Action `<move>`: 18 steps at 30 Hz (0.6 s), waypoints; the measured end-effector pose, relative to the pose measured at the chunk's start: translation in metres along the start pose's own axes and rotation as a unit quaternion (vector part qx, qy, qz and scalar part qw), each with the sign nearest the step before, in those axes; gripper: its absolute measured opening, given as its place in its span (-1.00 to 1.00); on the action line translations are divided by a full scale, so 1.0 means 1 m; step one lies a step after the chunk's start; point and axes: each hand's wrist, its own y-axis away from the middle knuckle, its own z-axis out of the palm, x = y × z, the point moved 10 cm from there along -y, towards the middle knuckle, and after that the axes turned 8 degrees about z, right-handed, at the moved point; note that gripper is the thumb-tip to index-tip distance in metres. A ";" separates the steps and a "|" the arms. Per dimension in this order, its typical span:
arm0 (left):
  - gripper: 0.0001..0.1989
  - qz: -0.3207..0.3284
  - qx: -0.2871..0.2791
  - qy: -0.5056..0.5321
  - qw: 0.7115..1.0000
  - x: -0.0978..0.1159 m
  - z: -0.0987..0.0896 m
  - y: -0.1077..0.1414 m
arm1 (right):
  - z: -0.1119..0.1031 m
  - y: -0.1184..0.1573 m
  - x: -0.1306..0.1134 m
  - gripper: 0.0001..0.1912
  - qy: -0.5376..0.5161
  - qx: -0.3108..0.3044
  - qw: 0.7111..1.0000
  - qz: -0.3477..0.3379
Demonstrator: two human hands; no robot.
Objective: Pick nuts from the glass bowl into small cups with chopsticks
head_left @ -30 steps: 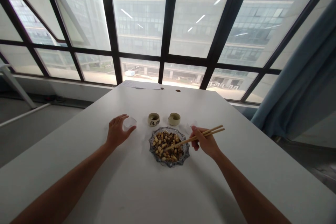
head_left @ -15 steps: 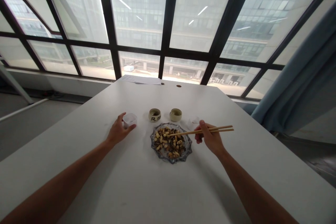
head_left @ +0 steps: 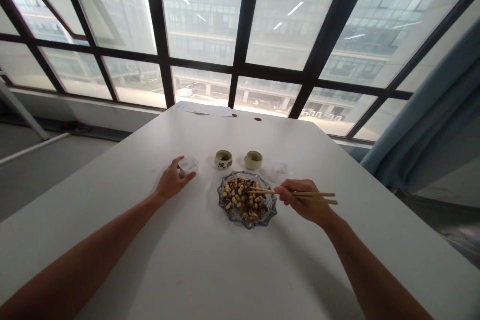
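My left hand (head_left: 173, 178) is wrapped round the near left side of a small white translucent cup (head_left: 189, 165) standing on the table. Wooden chopsticks (head_left: 313, 194) are gripped in my right hand (head_left: 303, 200), to the right of a scalloped glass plate (head_left: 233, 216). Their tips are among the peanuts and darker pieces (head_left: 244, 197) on that plate; whether they pinch one cannot be made out. Behind the plate stand two small pale green cups, the left one (head_left: 224, 160) with dark lettering and the right one (head_left: 254, 160).
Another white translucent container (head_left: 279, 173) stands just beyond my right hand. White papers (head_left: 204, 109) lie at the far edge of the white table (head_left: 210, 270). Windows rise behind it, and a blue curtain (head_left: 423, 95) hangs at the right.
My right hand has turned over more, knuckles up, and the chopstick tips have shifted slightly right among the peanuts. The view has moved a little. My left hand still holds the white cup.
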 end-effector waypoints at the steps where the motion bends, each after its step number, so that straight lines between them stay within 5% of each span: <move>1: -0.19 0.000 0.000 0.000 1.000 0.000 0.000 0.000 | 0.002 0.000 0.001 -0.47 -0.003 -0.006 1.000 0.000; 7: -0.19 0.002 0.002 0.002 1.000 -0.001 0.001 0.000 | -0.011 0.002 0.013 -0.46 -0.009 0.064 0.998 0.019; 12: -0.19 0.004 0.002 0.001 1.000 0.001 -0.001 0.000 | -0.030 0.006 0.026 -0.33 -0.114 0.123 0.982 0.091; 18: -0.20 0.002 0.002 -0.007 1.000 -0.001 0.000 0.000 | 0.000 0.005 0.024 -0.33 -0.151 0.017 0.980 0.128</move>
